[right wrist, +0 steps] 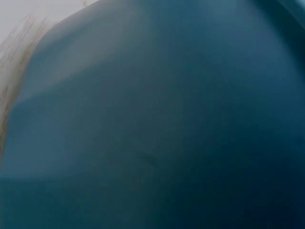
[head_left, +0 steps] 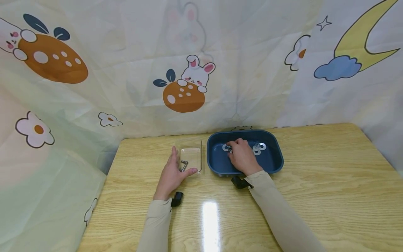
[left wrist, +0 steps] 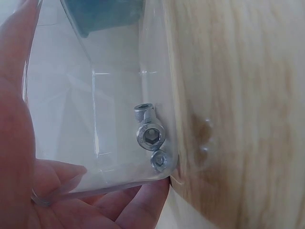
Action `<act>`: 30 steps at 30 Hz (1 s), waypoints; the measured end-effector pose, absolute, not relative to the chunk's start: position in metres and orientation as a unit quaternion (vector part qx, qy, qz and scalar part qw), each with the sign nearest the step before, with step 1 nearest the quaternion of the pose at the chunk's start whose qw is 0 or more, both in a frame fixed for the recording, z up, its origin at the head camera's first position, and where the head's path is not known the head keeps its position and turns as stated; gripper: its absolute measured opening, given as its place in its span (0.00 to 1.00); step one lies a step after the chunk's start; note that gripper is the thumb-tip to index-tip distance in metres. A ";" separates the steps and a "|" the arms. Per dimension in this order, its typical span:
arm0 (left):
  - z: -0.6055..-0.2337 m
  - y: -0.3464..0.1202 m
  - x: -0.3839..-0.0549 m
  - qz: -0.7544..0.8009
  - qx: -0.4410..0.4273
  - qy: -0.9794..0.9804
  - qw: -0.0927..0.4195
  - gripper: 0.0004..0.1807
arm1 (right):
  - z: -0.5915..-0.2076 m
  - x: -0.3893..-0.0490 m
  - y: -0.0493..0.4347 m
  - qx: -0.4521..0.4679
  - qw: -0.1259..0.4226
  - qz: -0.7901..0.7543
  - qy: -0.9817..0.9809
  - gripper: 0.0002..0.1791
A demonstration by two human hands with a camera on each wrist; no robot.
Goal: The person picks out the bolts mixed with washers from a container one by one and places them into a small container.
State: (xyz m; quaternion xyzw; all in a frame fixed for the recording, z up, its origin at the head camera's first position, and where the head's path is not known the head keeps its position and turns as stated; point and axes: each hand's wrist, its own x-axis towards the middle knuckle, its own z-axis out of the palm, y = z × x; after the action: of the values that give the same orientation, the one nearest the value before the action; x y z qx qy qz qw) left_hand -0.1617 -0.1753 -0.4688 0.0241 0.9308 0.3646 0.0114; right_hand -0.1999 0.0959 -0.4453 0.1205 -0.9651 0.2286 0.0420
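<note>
My left hand (head_left: 171, 176) holds a clear plastic box (head_left: 196, 156) at its left near corner, the thumb along the near side and the fingers along the left wall. Inside the box lie several silver socket-head screws (left wrist: 151, 135), gathered low against one corner. Over in a blue tray (head_left: 211, 159), my right hand (head_left: 244, 157) reaches down with bent fingers. Its fingertips close around a small silver metal piece (head_left: 230, 149), whose kind is partly hidden. Silver washers (head_left: 262, 146) lie on the tray floor on either side of that hand. The right wrist view shows only the blurred blue tray wall (right wrist: 119, 119).
Both containers stand on a wood-grain table (head_left: 321, 182), box to the left of tray with a narrow gap between. A patterned cloth (head_left: 252, 70) hangs directly behind the table's back edge and along the left side.
</note>
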 end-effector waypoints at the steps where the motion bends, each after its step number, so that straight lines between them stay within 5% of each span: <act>1: -0.469 -0.175 -0.162 0.366 0.025 0.930 0.011 0.69 | -0.446 -0.200 0.096 0.119 0.037 0.225 -0.966 0.19; 15: -0.469 -0.175 -0.162 0.363 0.028 0.931 0.010 0.70 | -0.453 -0.201 0.097 0.118 0.024 0.201 -0.972 0.20; 30: -0.469 -0.175 -0.162 0.361 0.022 0.932 0.015 0.69 | -0.453 -0.204 0.098 0.106 0.002 0.183 -0.977 0.12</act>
State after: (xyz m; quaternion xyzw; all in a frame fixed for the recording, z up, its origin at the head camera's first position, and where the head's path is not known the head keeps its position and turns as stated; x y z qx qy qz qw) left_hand -0.1623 -0.1754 -0.4691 0.0219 0.9323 0.3607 0.0149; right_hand -0.2037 0.0982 -0.4532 0.1061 -0.9774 0.1828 0.0019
